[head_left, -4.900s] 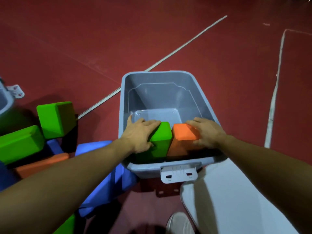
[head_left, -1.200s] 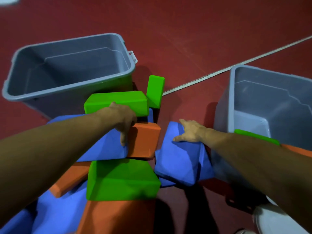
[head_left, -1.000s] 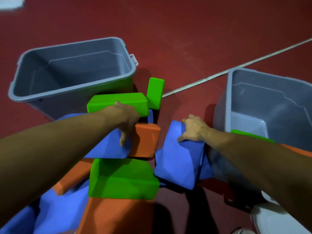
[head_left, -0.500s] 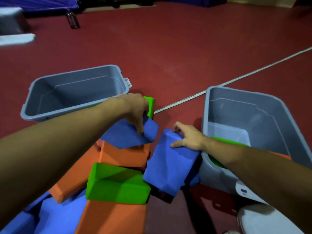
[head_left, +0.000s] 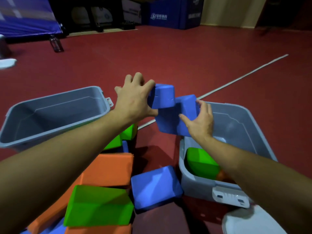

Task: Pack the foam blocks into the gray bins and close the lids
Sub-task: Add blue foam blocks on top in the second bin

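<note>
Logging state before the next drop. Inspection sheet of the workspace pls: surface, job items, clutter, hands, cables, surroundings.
Surface: red floor with a white line.
Job's things: left gray bin holds no blocks in its visible part; right gray bin holds a green block and an orange one. Loose pile of green, orange and blue blocks between the bins. Both bins open; pale lid lies at bottom right.
Clutter: bottle far left.
Grippers: left hand grips a small blue block; right hand grips a larger blue block at the right bin's edge.
Cables: nothing seen.
Surroundings: blue panels, dark back wall.
</note>
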